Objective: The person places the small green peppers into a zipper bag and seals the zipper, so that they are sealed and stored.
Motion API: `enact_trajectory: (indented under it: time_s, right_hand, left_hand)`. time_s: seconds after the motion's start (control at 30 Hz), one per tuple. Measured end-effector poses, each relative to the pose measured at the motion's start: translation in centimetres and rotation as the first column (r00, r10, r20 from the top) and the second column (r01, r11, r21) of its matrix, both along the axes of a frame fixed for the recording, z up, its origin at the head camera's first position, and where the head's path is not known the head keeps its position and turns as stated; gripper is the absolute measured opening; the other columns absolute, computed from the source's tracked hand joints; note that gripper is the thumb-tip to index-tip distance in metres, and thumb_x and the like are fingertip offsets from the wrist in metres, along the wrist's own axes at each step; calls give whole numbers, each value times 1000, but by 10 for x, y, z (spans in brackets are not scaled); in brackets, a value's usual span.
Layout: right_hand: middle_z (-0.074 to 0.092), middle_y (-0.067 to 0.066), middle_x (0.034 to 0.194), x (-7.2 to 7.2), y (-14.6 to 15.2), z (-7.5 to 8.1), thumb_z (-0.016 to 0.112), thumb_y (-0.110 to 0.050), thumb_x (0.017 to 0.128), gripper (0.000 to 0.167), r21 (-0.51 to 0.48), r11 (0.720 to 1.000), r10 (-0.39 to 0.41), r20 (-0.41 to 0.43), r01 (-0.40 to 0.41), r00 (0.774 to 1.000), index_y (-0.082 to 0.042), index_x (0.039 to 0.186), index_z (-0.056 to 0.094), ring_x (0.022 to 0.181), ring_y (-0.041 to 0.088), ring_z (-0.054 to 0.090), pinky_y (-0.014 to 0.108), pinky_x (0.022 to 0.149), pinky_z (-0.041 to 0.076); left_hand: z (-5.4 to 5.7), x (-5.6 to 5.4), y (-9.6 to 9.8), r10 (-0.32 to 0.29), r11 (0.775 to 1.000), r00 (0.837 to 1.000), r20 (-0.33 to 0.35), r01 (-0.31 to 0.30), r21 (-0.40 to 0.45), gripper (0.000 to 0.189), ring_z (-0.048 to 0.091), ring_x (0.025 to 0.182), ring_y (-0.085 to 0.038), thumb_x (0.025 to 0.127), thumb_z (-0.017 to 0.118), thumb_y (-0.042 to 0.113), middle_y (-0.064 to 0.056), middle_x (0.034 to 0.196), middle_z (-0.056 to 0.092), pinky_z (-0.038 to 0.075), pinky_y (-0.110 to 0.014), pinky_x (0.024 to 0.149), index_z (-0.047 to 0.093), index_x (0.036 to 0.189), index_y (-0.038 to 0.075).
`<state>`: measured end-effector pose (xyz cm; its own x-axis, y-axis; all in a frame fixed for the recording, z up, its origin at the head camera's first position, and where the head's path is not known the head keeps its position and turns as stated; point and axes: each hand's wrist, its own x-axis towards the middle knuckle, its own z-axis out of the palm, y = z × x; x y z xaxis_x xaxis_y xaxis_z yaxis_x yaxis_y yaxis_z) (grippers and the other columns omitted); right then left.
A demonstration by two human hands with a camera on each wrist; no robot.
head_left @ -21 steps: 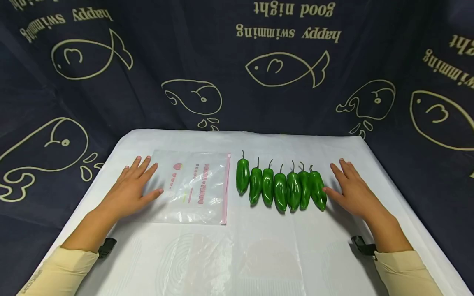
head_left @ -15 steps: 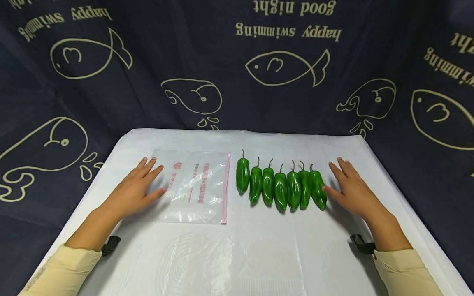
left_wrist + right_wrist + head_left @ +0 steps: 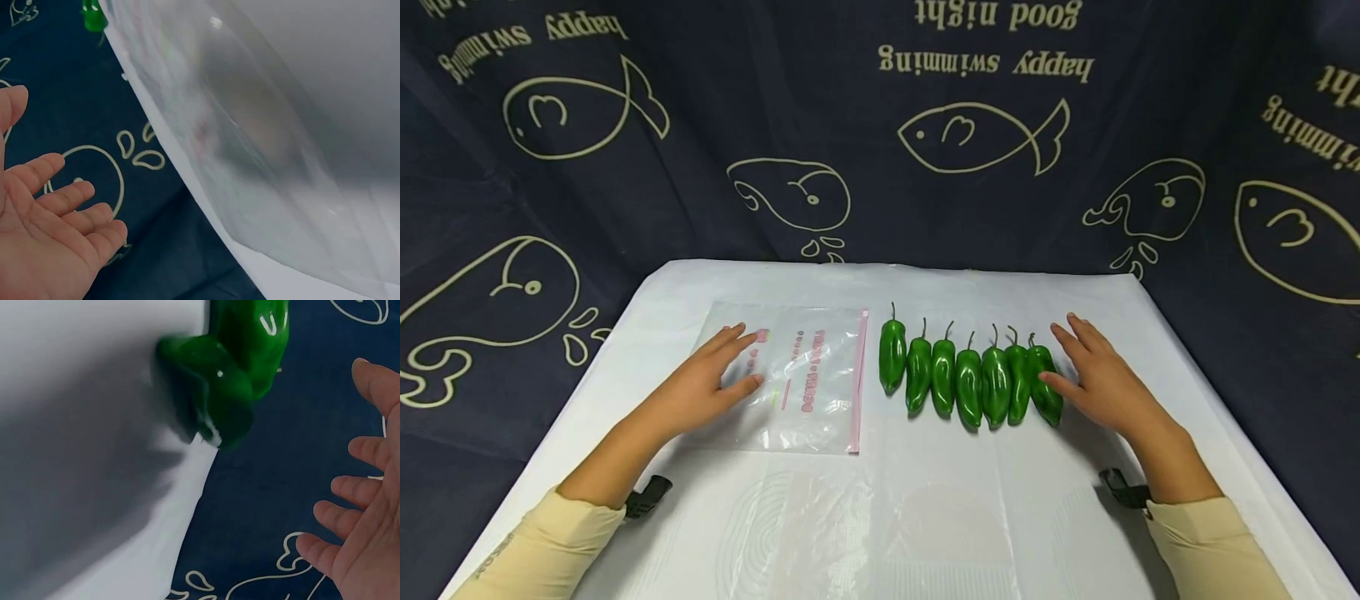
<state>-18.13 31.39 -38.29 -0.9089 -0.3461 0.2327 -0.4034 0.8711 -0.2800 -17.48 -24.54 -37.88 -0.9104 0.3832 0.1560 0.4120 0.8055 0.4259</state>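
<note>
A clear zip bag [image 3: 827, 375] with a pink seal strip and pink print lies flat on the left half of the table. Over its left part hovers my left hand [image 3: 700, 387], fingers spread and holding nothing; the left wrist view shows its bare palm [image 3: 44, 244]. Right of the bag, several green peppers [image 3: 968, 387] lie side by side in a row, stems pointing away. My right hand [image 3: 1105, 379] is beside the rightmost pepper [image 3: 1043, 383], its thumb overlapping that pepper in the head view. In the right wrist view its fingers are loosely extended, apart from the pepper.
A white cover [image 3: 955, 533] is spread over the table. Behind and around it hangs a dark blue cloth [image 3: 820, 92] printed with fish, whales and lettering. Each wrist carries a black camera mount, seen on the left wrist [image 3: 647, 497].
My left hand has moved right, further over the bag. My right hand has shifted slightly left towards the rightmost pepper. The bag and peppers stay where they were.
</note>
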Motion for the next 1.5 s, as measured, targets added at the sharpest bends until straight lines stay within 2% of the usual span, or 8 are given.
enact_trajectory:
  time_s: [0.1, 0.23, 0.63, 0.9, 1.1, 1.3, 1.5]
  right_hand:
    - [23, 30, 156, -3, -5, 1, 70, -35, 93, 76, 3, 1000, 15, -13, -15, 1000, 4, 149, 36, 142, 50, 20, 68, 106, 24]
    - [23, 30, 156, -6, -13, 3, 70, -34, 94, 75, 6, 999, 34, -22, -34, 999, 4, 149, 36, 142, 50, 20, 67, 106, 25]
    - [23, 27, 157, -12, -35, 3, 69, -36, 94, 73, 13, 996, 86, -15, -86, 996, 3, 148, 39, 143, 48, 21, 66, 106, 26]
    - [22, 24, 159, -15, -54, 5, 67, -39, 95, 73, 24, 995, 99, 19, -99, 995, 0, 150, 38, 145, 43, 18, 64, 108, 26]
    - [19, 20, 161, -17, -72, 5, 65, -43, 96, 76, 21, 991, 130, 42, -131, 991, -4, 153, 35, 147, 40, 17, 62, 109, 26]
    - [20, 18, 161, -17, -91, 7, 64, -45, 96, 75, 14, 987, 160, 48, -161, 986, -6, 153, 34, 147, 38, 18, 63, 108, 27]
    - [21, 18, 161, -19, -110, 7, 64, -43, 97, 73, -2, 981, 195, 43, -195, 980, -7, 153, 35, 147, 38, 19, 62, 109, 28]
  left_hand:
    - [3, 0, 6, -7, 1000, 1000, 10, 7, 24, 62, 21, 145, -44, 97, 64, 35, -22, 156, 29, 25, -63, 109, 42, 149, 9]
    - [2, 0, 13, -13, 999, 1000, -4, 13, 34, 62, 22, 144, -43, 96, 65, 32, -21, 156, 31, 26, -61, 110, 43, 148, 5]
    - [-14, -8, 37, -36, 999, 999, 13, 35, 30, 65, 23, 144, -43, 95, 65, 35, -22, 155, 31, 25, -59, 111, 42, 148, 5]
    - [-24, -16, 50, -56, 998, 997, 59, 55, 23, 65, 28, 142, -42, 95, 64, 35, -23, 154, 32, 28, -58, 110, 42, 148, 5]
    - [-28, -19, 47, -24, 999, 999, 39, 26, -35, 65, 30, 140, -45, 94, 65, 35, -27, 152, 34, 27, -59, 110, 45, 146, 2]
    - [-34, -24, 33, 28, 994, 999, 27, -25, -103, 67, 27, 142, -44, 93, 67, 37, -27, 152, 32, 24, -58, 112, 45, 146, 1]
    - [-40, -24, 21, 23, 992, 1000, 13, -21, -124, 69, 28, 140, -46, 91, 69, 37, -27, 153, 32, 24, -58, 112, 47, 144, -1]
